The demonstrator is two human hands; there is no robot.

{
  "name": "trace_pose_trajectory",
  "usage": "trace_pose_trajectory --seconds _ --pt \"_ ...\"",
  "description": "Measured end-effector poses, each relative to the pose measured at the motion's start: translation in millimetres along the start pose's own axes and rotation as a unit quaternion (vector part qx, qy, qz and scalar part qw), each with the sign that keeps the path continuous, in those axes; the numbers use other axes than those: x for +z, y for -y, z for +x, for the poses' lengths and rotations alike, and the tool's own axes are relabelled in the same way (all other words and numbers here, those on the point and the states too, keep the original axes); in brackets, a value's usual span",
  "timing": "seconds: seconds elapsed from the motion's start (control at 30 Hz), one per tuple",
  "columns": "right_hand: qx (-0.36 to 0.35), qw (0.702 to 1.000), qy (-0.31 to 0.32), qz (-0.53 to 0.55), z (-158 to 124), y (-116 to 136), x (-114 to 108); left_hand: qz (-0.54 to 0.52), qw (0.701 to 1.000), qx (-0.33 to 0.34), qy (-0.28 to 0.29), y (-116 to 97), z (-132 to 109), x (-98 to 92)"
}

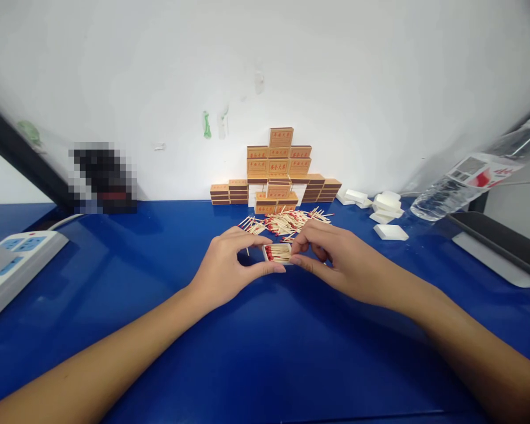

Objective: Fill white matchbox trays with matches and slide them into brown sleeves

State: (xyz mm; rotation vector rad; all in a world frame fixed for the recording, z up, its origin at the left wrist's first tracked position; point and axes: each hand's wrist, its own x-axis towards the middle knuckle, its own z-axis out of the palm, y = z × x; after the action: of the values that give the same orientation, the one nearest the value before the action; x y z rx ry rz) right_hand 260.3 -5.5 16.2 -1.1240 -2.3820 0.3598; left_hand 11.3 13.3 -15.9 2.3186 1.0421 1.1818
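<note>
A small white matchbox tray (278, 254) filled with red-tipped matches is over the middle of the blue table (265, 353). My left hand (229, 262) grips its long sides between thumb and fingers. At the tray's right end is my right hand (331, 253), its thumb and fingertips pinched at the matches; whether a match is between them is too small to tell. Just behind the hands lies a loose pile of matches (291, 222). Orange and brown matchboxes (278, 166) stand stacked in a stepped shape against the wall.
Several white trays (387, 205) lie at the right rear. Beside them a clear bottle (472, 171) leans, near a black flat object (501, 241). A white power strip (22, 265) is at the left, with a dark pixelated object (106, 179) behind it.
</note>
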Motion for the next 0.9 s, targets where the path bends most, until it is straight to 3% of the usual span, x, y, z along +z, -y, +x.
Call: trace_pose_trajectory --seconds 0.9 --pt "0.033 0.998 0.049 0.033 -0.8 -4.9 1.1 -0.012 1.0 -0.006 -0.001 0.9 0.8 -0.5"
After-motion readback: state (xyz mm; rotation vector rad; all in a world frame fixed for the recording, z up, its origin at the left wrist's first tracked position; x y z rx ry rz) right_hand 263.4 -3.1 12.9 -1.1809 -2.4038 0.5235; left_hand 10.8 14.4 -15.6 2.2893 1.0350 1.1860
